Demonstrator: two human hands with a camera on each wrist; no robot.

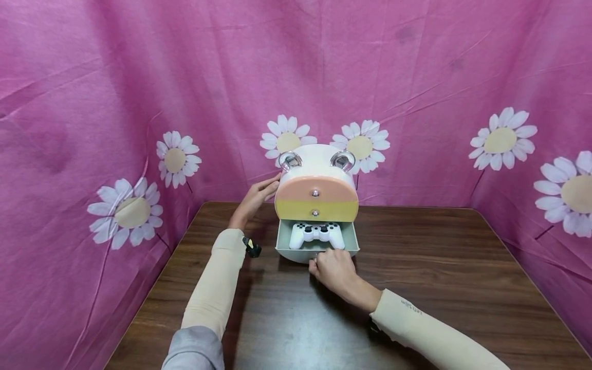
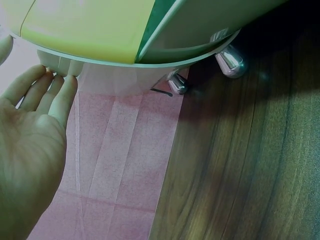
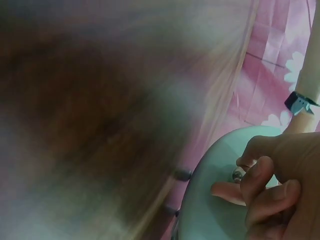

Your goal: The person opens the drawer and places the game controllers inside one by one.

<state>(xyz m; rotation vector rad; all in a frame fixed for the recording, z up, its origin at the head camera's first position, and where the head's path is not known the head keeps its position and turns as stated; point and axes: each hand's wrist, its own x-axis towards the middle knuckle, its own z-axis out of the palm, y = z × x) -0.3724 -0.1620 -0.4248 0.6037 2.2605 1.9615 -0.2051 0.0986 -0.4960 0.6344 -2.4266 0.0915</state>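
A small rounded cabinet [image 1: 316,158] with silver ring-like eyes stands at the back of the table. Its orange top drawer [image 1: 296,190] and yellow middle drawer [image 1: 296,208] are closed, while the pale green bottom drawer [image 1: 296,256] is pulled out. A white game controller [image 1: 317,234] lies inside that drawer. With curled fingers, my right hand [image 1: 336,270] pinches the silver knob [image 3: 238,174] on the green front. My left hand [image 1: 254,202] rests against the cabinet's left side, its fairly straight fingertips touching the wall in the left wrist view.
The dark wood table [image 1: 439,277] extends around the cabinet. Pink curtain [image 1: 231,67] with white daisies hangs behind and on both sides. Short silver legs [image 2: 230,61] hold the cabinet off the tabletop. A small black device [image 1: 252,247] is on the left wrist.
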